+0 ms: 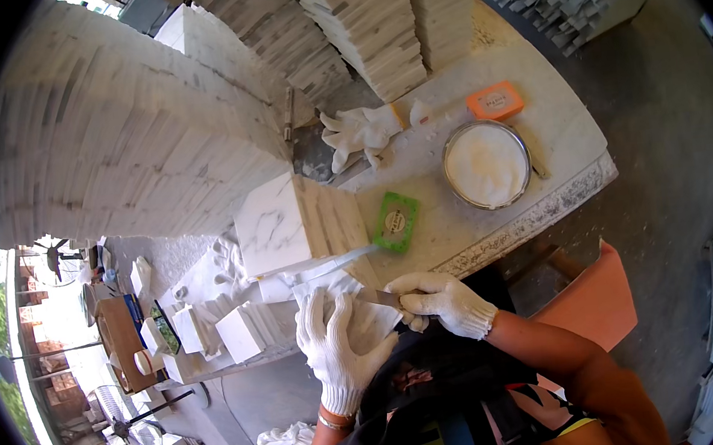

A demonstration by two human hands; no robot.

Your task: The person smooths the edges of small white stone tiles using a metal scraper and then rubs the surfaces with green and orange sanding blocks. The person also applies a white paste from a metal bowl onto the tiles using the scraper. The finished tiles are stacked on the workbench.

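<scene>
Both my hands wear white knitted gloves. My left hand (335,353) lies with fingers stretched and thumb apart against a white-grey marble tile (373,325), close in front of my body. My right hand (448,304) is closed on a flat grey scraper (388,299), whose blade reaches over the tile's upper right edge. The handle end is hidden in the glove. Just beyond, a stack of marble tiles (275,226) stands on the worktable. To its right lies a green box (397,221).
A round metal-rimmed bowl of white powder or paste (487,164) stands on the stone-topped table (452,239), near an orange box (495,102). Spare white gloves (361,132) lie behind. Tall tile stacks (120,129) rise at the back left. Small tile stacks (243,332) sit left.
</scene>
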